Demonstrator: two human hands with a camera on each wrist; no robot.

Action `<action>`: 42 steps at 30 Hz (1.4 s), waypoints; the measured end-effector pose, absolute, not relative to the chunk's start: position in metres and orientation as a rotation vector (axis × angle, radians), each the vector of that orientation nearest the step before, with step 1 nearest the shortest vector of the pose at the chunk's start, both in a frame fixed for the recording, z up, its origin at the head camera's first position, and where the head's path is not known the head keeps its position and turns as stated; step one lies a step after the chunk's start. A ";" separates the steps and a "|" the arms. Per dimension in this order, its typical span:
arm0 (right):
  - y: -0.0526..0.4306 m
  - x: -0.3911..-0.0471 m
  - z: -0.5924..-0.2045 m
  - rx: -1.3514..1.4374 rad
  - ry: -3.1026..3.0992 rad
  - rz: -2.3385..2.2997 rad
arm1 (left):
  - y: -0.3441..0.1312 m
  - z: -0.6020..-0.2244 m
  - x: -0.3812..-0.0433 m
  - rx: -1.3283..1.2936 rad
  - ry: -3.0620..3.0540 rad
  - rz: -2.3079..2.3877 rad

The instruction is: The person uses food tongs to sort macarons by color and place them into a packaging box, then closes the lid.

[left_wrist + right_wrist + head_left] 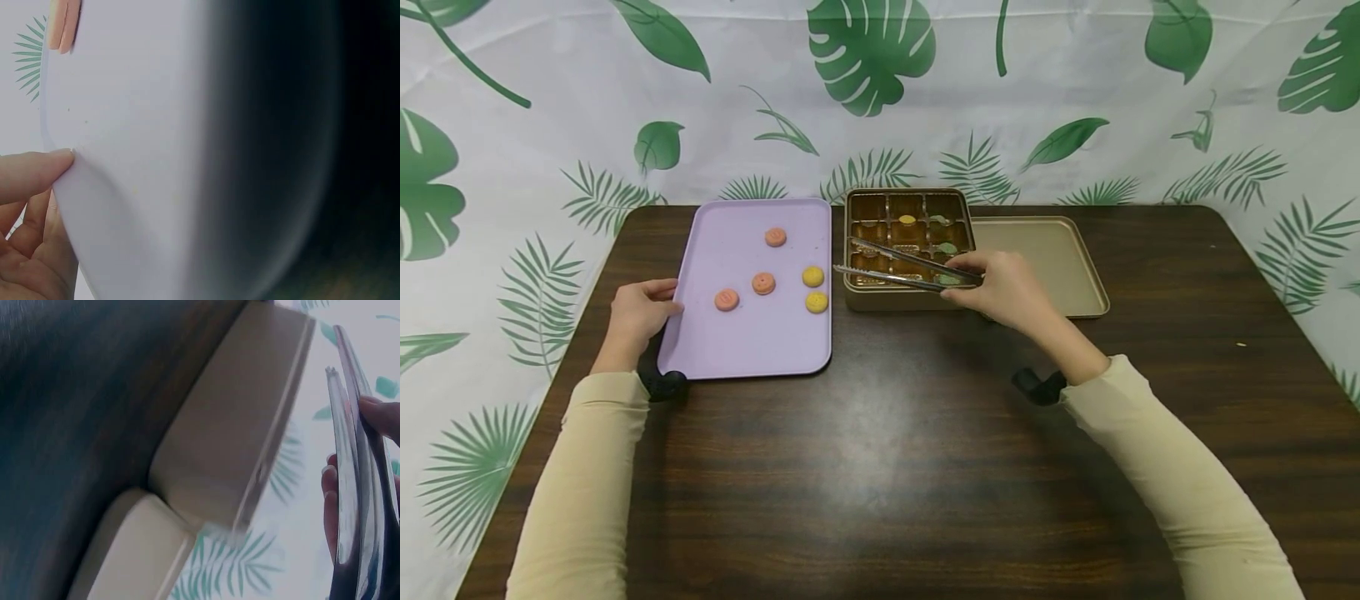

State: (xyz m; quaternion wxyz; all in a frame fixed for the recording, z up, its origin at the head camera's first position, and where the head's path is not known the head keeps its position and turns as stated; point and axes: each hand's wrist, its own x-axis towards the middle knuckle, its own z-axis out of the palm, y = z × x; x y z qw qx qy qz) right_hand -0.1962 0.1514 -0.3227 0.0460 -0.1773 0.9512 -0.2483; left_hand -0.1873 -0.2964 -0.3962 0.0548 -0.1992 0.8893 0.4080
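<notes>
My left hand [635,318] pinches the left edge of the lilac tray [745,350]. Its thumb lies over the rim and the other fingers are underneath, as the left wrist view shows. On the tray lie three pink-orange cookies [763,283] and two yellow cookies [813,277]. In my right hand [1007,287] are metal tongs [350,506], their arms apart and nothing between the tips. They reach left over a gold tin [902,300] with a divided brown insert. Inside the tin are several green cookies [947,248] and one yellow cookie [907,220].
A gold tin lid [1048,267] lies to the right of the tin, partly behind my right hand. Some crumbs dot the tray, and a small yellow bit [1242,344] is at the right of the dark wooden table [865,467]. A leaf-patterned cloth [745,100] hangs behind.
</notes>
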 end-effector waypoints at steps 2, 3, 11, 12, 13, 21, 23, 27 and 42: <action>0.147 -0.194 -0.326 -0.575 2.894 -0.750 | -0.296 -0.396 -0.187 -0.604 2.699 1.240; 0.145 -0.192 -0.328 -0.591 2.892 -0.742 | -0.297 -0.396 -0.187 -0.603 2.699 1.240; 0.132 -0.184 -0.336 -0.664 2.860 -0.706 | -0.297 -0.397 -0.188 -0.612 2.684 1.243; 0.132 -0.183 -0.336 -0.667 2.860 -0.717 | -0.297 -0.397 -0.188 -0.615 2.683 1.240; 0.131 -0.183 -0.337 -0.672 2.861 -0.724 | -0.297 -0.396 -0.188 -0.618 2.682 1.241; 0.124 -0.177 -0.337 -0.769 2.875 -0.681 | -0.297 -0.396 -0.189 -0.619 2.682 1.238; 0.122 -0.176 -0.337 -0.788 2.879 -0.642 | -0.297 -0.396 -0.189 -0.621 2.680 1.240; 0.117 -0.174 -0.339 -0.828 2.894 -0.555 | -0.297 -0.396 -0.190 -0.620 2.681 1.235; 0.101 -0.170 -0.347 -0.783 2.925 -0.447 | -0.299 -0.396 -0.188 -0.588 2.675 1.218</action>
